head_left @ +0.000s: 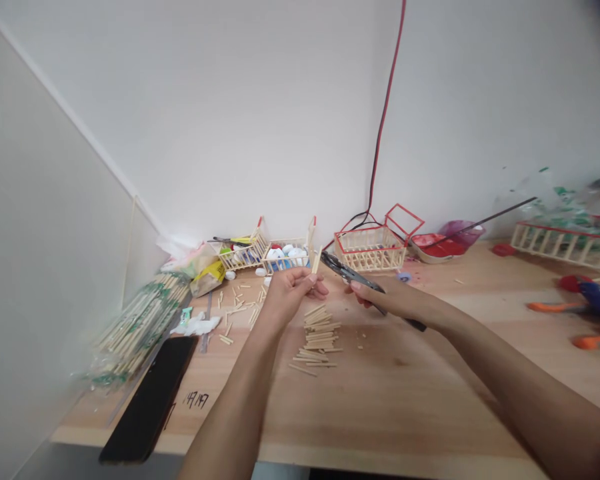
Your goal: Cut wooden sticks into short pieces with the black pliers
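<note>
Pinched upright in the fingers of my left hand (294, 290) is a short pale wooden stick (317, 261). My right hand (380, 295) grips dark metal pliers (349, 272), their jaws pointing up and left toward the stick. Whether the jaws touch the stick is hard to see. Below both hands, a heap of short cut sticks (323, 330) lies on the wooden table. More loose stick pieces (237, 308) are scattered left of my left hand.
Small stick baskets (373, 248) stand along the wall, one holding white bottles or caps (286, 257). Packaged sticks (143, 320) and a black phone (153, 400) lie left. A red-stained bowl (440, 248) and orange-handled tools (597, 341) are right. A red-black cable (384, 113) hangs down the wall.
</note>
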Available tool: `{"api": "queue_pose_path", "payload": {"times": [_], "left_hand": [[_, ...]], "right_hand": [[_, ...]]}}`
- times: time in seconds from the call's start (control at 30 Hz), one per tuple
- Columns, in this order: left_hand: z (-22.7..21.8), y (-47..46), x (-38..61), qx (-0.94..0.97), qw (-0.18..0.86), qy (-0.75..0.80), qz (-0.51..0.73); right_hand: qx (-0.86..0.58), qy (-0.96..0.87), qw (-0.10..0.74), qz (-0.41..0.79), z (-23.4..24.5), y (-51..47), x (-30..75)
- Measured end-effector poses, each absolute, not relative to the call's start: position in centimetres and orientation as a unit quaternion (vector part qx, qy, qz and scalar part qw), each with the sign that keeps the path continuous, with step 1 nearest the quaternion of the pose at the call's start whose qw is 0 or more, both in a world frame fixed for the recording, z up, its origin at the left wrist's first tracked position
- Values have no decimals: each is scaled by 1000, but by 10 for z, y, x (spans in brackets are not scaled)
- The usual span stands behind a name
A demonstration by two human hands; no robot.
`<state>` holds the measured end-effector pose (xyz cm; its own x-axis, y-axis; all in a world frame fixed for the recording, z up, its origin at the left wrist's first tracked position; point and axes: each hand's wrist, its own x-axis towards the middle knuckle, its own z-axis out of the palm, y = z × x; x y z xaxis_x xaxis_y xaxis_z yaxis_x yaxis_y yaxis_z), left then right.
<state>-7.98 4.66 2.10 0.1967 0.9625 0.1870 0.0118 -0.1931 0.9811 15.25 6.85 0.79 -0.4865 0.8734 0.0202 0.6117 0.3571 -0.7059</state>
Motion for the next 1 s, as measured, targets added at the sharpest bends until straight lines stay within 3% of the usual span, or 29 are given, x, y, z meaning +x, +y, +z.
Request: {"api": "queue_pose_path", "payload": {"times": [0.37,1.0], "left_hand": [[13,49,-73,605,543,392,431],[17,47,-71,660,444,446,410]], "right_hand": [[-454,-787,190,371,11,62,147],[-471,-801,185,321,9,60,146]]}}
